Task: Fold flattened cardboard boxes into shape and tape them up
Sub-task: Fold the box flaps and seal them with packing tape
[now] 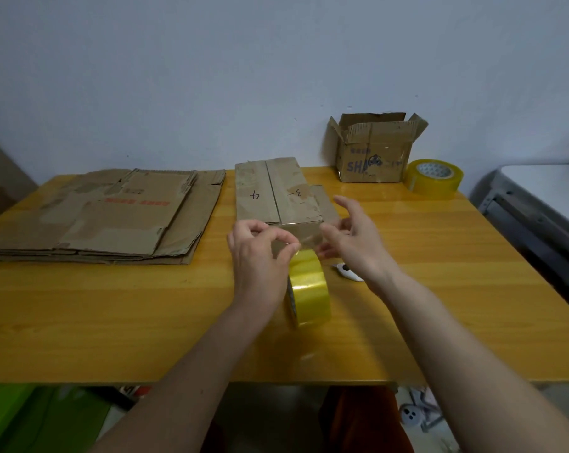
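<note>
From the head camera, a folded-up cardboard box (278,194) lies on the yellow table (113,305), near the middle, with its top flaps shut. The numbers 4 and 3 are written on the flaps. A yellow tape roll (309,287) stands on its edge just in front of the box.

The left hand (260,253) pinches something thin at the top of the roll, most likely the loose end of the tape. The right hand (355,235) has its fingers spread and loose by the box's near corner. It seems to touch the see-through tape there, but I cannot tell if it holds it.

The box looks light and stiff, but worn and a bit soft at the edges. Hold it flat on top so the flaps stay down. The tape is thin, sticky and shiny, so grab it only at the very end.

The pulled-out tape is clear and very hard to see. The box's near side hides behind the hands. A small white tool (350,271), maybe a cutter, peeks out under the right wrist.

A pile of flat boxes (113,214) waits on the left.
</note>
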Demonstrator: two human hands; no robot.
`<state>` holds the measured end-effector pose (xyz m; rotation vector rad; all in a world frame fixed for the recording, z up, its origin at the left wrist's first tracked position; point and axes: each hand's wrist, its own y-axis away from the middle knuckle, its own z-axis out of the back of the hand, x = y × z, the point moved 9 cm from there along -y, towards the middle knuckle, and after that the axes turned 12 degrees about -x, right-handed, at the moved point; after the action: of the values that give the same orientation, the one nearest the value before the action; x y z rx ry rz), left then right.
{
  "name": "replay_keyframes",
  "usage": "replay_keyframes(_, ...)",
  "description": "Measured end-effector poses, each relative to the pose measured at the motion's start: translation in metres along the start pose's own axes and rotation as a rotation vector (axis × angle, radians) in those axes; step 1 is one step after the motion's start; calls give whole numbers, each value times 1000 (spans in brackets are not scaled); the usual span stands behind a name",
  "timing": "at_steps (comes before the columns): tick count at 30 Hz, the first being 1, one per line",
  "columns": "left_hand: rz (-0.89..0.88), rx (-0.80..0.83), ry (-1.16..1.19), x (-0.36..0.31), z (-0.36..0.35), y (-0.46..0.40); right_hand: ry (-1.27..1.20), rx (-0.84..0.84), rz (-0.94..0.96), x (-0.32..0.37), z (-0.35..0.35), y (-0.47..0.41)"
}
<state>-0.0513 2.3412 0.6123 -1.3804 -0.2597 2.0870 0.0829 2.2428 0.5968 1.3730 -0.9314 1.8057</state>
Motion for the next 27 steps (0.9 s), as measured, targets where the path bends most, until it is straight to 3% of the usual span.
replay_keyframes(3, 59, 78, 66, 2, -6, 0, 238, 197, 245, 17, -11, 10)
replay_keyframes(5, 67, 99, 70, 1, -9, 0, 365, 176, 285, 15, -10, 11)
replay_keyframes(11, 109, 80, 127, -2, -22, 0, 292, -37, 174, 5, 20, 8)
replay_keyframes(15, 271, 73, 378, -5, -49, 5, 327, 67, -57, -21, 35, 13)
replay_keyframes(18, 338, 148, 547, -14, -72, 12, 296, 4, 27, -17, 54, 12)
replay_keyframes(20, 195, 181, 436, -20, -75, 12, 545, -108, 143, -15, 71, 8)
replay_keyframes(22, -30, 110, 188, -21, -63, 6, 829, -196, 187, -22, 87, 3)
replay_keyframes(25, -202, -41, -101, -8, -37, -14, 1019, -128, 38, -60, 104, -5)
replay_keyframes(27, -243, 2, -342, 11, -36, -34, 1141, -45, -20, -79, 105, -5)
